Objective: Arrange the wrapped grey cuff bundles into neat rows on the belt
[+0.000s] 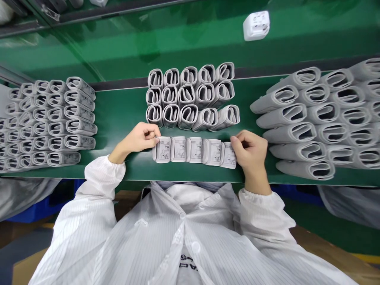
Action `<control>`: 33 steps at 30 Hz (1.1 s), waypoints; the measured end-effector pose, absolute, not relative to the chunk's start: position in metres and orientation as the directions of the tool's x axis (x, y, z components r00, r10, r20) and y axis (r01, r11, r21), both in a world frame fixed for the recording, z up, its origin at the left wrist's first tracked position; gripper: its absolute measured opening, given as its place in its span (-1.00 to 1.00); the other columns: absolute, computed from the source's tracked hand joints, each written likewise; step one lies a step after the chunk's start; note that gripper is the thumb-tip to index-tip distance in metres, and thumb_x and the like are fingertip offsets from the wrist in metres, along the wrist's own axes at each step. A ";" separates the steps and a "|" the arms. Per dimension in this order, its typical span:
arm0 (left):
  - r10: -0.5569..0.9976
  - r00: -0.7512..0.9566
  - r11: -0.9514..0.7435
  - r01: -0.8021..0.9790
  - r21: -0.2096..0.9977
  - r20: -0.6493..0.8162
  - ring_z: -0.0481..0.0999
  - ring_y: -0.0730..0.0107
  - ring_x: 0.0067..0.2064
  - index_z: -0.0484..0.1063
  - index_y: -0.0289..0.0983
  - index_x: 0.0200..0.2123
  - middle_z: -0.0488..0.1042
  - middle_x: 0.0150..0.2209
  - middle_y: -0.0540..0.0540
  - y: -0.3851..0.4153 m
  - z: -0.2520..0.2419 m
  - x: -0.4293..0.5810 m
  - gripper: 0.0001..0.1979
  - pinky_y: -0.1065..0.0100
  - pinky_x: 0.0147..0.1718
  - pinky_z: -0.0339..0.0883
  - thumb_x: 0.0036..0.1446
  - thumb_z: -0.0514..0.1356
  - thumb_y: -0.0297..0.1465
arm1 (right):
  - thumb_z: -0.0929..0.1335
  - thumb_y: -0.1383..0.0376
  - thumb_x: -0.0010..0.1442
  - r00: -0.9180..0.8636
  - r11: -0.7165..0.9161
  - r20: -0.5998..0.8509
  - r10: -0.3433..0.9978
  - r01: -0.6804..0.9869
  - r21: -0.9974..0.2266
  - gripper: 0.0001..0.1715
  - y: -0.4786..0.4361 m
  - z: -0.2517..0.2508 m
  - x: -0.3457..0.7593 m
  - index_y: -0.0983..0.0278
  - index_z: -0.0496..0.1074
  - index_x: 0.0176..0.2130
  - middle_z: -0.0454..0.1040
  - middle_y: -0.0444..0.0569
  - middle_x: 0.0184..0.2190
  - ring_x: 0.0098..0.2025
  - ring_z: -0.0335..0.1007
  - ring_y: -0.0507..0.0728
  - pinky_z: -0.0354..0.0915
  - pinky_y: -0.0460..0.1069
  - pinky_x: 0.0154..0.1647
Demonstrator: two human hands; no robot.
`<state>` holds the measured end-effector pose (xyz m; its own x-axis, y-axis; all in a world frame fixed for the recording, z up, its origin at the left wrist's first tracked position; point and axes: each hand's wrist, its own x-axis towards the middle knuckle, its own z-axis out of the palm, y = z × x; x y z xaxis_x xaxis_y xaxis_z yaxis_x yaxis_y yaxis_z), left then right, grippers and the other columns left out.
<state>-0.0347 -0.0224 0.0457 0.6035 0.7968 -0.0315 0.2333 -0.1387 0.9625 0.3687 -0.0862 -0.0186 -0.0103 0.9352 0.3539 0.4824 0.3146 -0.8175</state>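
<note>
Presently, the left hand (139, 137) and right hand (251, 148) pinch the near row of printed rolls (194, 150) at opposite ends.

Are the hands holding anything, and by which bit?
In the row between them, the left hand touches the leftmost roll at its upper outer corner; the right hand touches the rightmost roll likewise. Whether they grip, I can't tell.

Green worktop (121, 113), glossy green backboard (118, 55)

You can read no words: dark lettering (192, 264) on your light-grey inner shirt (180, 273) is partly covered; the folded grey fabric pieces' (190, 149) print is too small.
</note>
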 end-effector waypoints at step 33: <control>0.787 0.616 -0.172 0.190 0.966 0.019 0.01 0.57 -0.57 0.48 -0.21 -0.43 0.05 -0.63 0.21 -0.020 0.040 -0.037 -0.76 0.42 -0.55 -0.04 0.23 0.41 -0.30 | 0.48 0.26 0.41 -0.018 0.300 0.335 0.942 0.493 -0.817 -0.48 -0.086 -0.016 0.368 0.16 0.25 -0.51 0.34 -0.15 -0.55 -0.52 0.18 0.08 0.12 0.09 -0.43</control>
